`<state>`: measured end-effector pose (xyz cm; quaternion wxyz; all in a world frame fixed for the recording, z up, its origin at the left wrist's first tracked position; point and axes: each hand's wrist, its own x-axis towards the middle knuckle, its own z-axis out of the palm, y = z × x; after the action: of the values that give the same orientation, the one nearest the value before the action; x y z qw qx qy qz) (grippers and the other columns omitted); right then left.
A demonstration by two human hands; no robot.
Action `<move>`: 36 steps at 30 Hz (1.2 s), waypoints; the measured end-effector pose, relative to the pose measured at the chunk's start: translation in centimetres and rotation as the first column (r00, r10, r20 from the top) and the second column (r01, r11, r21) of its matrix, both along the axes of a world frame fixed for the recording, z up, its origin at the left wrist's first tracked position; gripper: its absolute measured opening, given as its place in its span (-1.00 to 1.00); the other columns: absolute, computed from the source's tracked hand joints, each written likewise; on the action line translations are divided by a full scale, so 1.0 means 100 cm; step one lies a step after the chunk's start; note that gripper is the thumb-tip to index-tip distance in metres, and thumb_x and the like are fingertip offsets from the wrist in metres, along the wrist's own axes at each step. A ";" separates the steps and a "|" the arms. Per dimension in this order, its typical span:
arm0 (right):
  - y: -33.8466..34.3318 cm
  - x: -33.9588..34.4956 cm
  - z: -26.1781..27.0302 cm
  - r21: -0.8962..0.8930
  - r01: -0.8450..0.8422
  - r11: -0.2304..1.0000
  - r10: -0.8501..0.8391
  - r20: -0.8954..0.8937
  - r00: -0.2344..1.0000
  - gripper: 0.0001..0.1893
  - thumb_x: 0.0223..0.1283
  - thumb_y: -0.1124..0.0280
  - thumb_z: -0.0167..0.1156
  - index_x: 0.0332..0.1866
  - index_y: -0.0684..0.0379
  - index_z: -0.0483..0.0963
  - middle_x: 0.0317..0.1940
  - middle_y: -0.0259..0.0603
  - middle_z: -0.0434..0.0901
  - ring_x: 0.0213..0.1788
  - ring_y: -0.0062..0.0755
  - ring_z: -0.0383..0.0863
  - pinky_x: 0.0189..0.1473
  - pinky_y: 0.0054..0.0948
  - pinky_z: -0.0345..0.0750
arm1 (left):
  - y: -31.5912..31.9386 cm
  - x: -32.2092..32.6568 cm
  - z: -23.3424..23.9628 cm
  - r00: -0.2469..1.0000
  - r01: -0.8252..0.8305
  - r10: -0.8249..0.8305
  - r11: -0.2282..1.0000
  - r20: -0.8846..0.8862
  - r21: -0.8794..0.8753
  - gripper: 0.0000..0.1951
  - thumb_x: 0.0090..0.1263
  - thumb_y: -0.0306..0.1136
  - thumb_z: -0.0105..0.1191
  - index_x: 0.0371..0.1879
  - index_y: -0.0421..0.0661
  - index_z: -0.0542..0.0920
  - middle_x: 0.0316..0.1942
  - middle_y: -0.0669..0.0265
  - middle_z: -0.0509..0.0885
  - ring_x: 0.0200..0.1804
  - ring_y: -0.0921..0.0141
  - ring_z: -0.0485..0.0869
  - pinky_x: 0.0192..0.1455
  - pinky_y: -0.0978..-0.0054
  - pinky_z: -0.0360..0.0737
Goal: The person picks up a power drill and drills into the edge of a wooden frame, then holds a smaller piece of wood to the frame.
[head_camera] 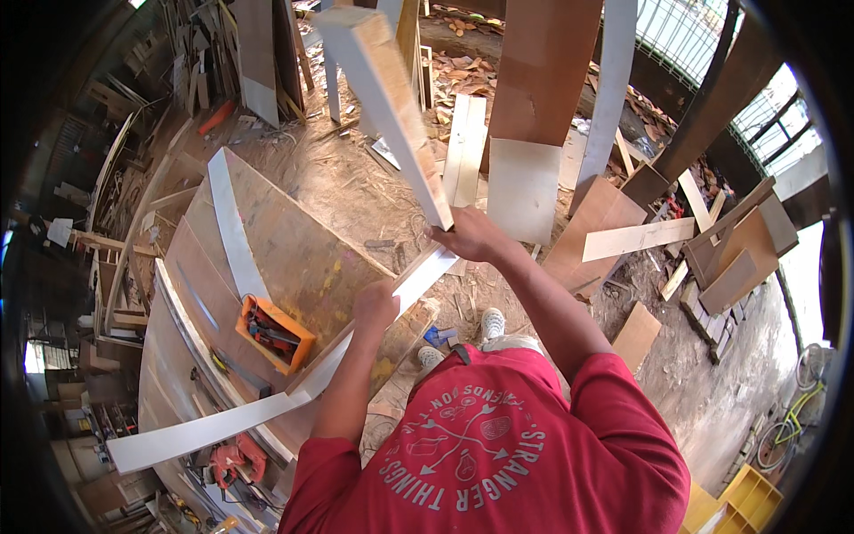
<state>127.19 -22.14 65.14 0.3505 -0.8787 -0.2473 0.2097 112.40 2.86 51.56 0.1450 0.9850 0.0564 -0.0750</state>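
Note:
A long wooden strip with a white face [421, 279] runs from between my hands down to the left over the workbench. My left hand [375, 304] is closed around its middle part. My right hand [472, 233] grips at the strip's upper end, where a second white-faced wooden bar [393, 107] meets it at an angle and rises away from me. Whether the two pieces are fastened there cannot be told. Another white-faced strip [207, 427] lies across the bench at the lower left and touches or overlaps the held one. An orange box of tools [293, 364] sits beside the held strip.
The wooden workbench [300, 233] bears a white strip [233, 227] and a red power tool [240, 460]. Tall brown boards [547, 73] lean ahead. Loose plywood [594, 233] and offcuts [637, 334] lie to the right on a floor strewn with scraps. A yellow crate [750, 497] stands lower right.

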 end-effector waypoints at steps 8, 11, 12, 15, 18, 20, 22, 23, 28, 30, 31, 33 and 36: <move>0.008 -0.005 -0.007 0.029 0.023 0.999 -0.023 -0.014 1.000 -0.46 0.47 -0.04 0.27 0.21 0.27 0.62 -0.06 0.24 0.80 0.08 0.29 0.77 0.20 0.07 0.64 | 0.002 -0.009 -0.003 0.998 -0.037 0.036 0.999 0.057 0.017 -0.77 0.29 -0.26 0.43 -0.25 -0.13 0.74 -0.23 -0.05 0.83 -0.09 -0.05 0.84 -0.01 -0.03 0.76; 0.005 -0.004 -0.018 -0.021 0.080 0.997 -0.079 0.016 0.997 -0.45 0.46 -0.06 0.30 0.20 0.27 0.62 -0.06 0.23 0.80 0.09 0.31 0.77 0.20 0.08 0.63 | -0.004 -0.003 0.006 0.999 -0.023 0.022 1.000 0.034 0.010 -0.77 0.30 -0.26 0.42 -0.22 -0.13 0.75 -0.22 -0.06 0.83 -0.08 -0.06 0.84 0.02 -0.03 0.76; 0.006 -0.005 -0.022 -0.018 0.070 0.997 -0.070 0.014 0.997 -0.45 0.46 -0.06 0.30 0.20 0.27 0.62 -0.06 0.23 0.80 0.09 0.31 0.77 0.20 0.08 0.63 | -0.002 -0.004 0.005 0.999 -0.033 0.032 0.999 0.032 0.013 -0.77 0.30 -0.26 0.42 -0.22 -0.13 0.75 -0.22 -0.06 0.83 -0.08 -0.06 0.84 0.02 -0.03 0.76; 0.006 -0.009 -0.041 0.048 0.090 0.995 -0.092 0.021 0.996 -0.43 0.44 -0.10 0.33 0.20 0.26 0.63 -0.06 0.22 0.80 0.07 0.32 0.77 0.19 0.09 0.63 | 0.002 -0.006 0.003 0.999 -0.039 0.039 0.999 0.014 0.003 -0.73 0.30 -0.27 0.41 -0.12 -0.14 0.74 -0.19 -0.08 0.84 -0.07 -0.08 0.83 0.04 -0.04 0.75; 0.003 -0.017 -0.062 0.070 0.137 0.988 -0.139 0.032 0.990 -0.43 0.42 -0.09 0.36 0.21 0.23 0.62 -0.07 0.20 0.80 0.03 0.29 0.79 0.16 0.06 0.65 | 0.000 -0.001 0.009 0.999 -0.052 0.051 0.998 -0.014 -0.034 -0.65 0.30 -0.28 0.41 0.01 -0.14 0.71 -0.15 -0.10 0.84 -0.03 -0.09 0.83 0.07 -0.05 0.75; 0.002 -0.021 -0.070 0.132 0.147 0.980 -0.143 -0.040 0.989 -0.42 0.42 -0.08 0.37 0.29 0.18 0.61 -0.06 0.19 0.79 0.03 0.23 0.79 0.15 0.01 0.66 | 0.004 -0.002 0.009 0.996 -0.065 0.059 0.994 -0.061 -0.086 -0.61 0.31 -0.31 0.42 0.08 -0.17 0.69 -0.11 -0.11 0.84 0.02 -0.10 0.82 0.10 -0.06 0.74; 0.000 -0.022 -0.070 0.139 0.146 0.980 -0.142 -0.040 0.989 -0.45 0.41 0.00 0.39 0.32 0.16 0.60 -0.06 0.18 0.79 0.04 0.21 0.79 0.16 -0.01 0.66 | 0.003 -0.003 0.012 0.998 -0.061 0.058 0.991 -0.036 -0.116 -0.61 0.32 -0.31 0.43 0.08 -0.16 0.70 -0.10 -0.11 0.84 0.03 -0.10 0.82 0.11 -0.05 0.73; -0.002 -0.022 -0.070 0.147 0.148 0.978 -0.143 -0.038 0.989 -0.46 0.40 0.08 0.40 0.36 0.14 0.59 -0.05 0.17 0.79 0.06 0.19 0.79 0.16 -0.03 0.66 | 0.002 -0.003 0.014 0.999 -0.054 0.053 0.988 -0.008 -0.145 -0.61 0.33 -0.31 0.43 0.09 -0.16 0.71 -0.09 -0.10 0.84 0.04 -0.11 0.81 0.12 -0.05 0.73; -0.019 -0.014 -0.091 0.196 0.072 0.978 -0.068 -0.026 0.997 -0.40 0.29 0.33 0.37 0.46 0.15 0.51 0.09 0.13 0.79 0.19 0.12 0.78 0.25 -0.10 0.67 | 0.003 -0.009 0.012 0.996 -0.087 0.090 0.981 0.009 -0.175 -0.64 0.34 -0.31 0.44 0.08 -0.12 0.73 -0.11 -0.07 0.84 0.02 -0.09 0.81 0.10 -0.04 0.72; -0.026 -0.010 -0.098 0.170 0.084 0.982 -0.075 -0.060 0.995 -0.36 0.25 0.40 0.36 0.48 0.16 0.48 0.15 0.12 0.78 0.23 0.10 0.78 0.29 -0.12 0.67 | 0.002 -0.010 0.012 0.995 -0.094 0.101 0.978 0.027 -0.184 -0.64 0.34 -0.31 0.45 0.08 -0.11 0.74 -0.12 -0.06 0.84 0.02 -0.09 0.82 0.08 -0.04 0.72; -0.027 -0.010 -0.100 0.198 0.090 0.976 -0.068 -0.118 0.991 -0.33 0.23 0.42 0.36 0.50 0.17 0.45 0.18 0.13 0.77 0.27 0.10 0.77 0.32 -0.12 0.66 | 0.001 -0.010 0.012 0.995 -0.090 0.097 0.979 0.034 -0.180 -0.64 0.34 -0.30 0.45 0.08 -0.10 0.74 -0.13 -0.05 0.84 0.01 -0.08 0.82 0.07 -0.04 0.72; -0.027 -0.010 -0.102 0.224 0.082 0.971 -0.043 -0.175 0.984 -0.30 0.21 0.43 0.36 0.52 0.17 0.43 0.21 0.13 0.76 0.30 0.09 0.76 0.35 -0.12 0.65 | 0.000 -0.010 0.014 0.993 -0.101 0.110 0.979 0.043 -0.176 -0.64 0.34 -0.30 0.45 0.08 -0.09 0.75 -0.14 -0.05 0.84 0.00 -0.07 0.82 0.05 -0.04 0.72; -0.019 -0.014 -0.105 0.153 0.058 0.987 -0.041 -0.110 0.993 -0.32 0.18 0.48 0.35 0.48 0.25 0.44 0.17 0.16 0.77 0.26 0.13 0.77 0.35 -0.08 0.64 | -0.001 -0.011 0.020 0.993 -0.116 0.116 0.989 -0.011 -0.086 -0.62 0.33 -0.23 0.44 0.09 -0.06 0.78 -0.12 -0.02 0.86 -0.01 -0.07 0.82 0.07 -0.01 0.70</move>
<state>125.78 -23.99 54.68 0.4358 -0.8421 -0.2219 0.2276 111.35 2.72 53.51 0.1916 0.9725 0.1108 -0.0719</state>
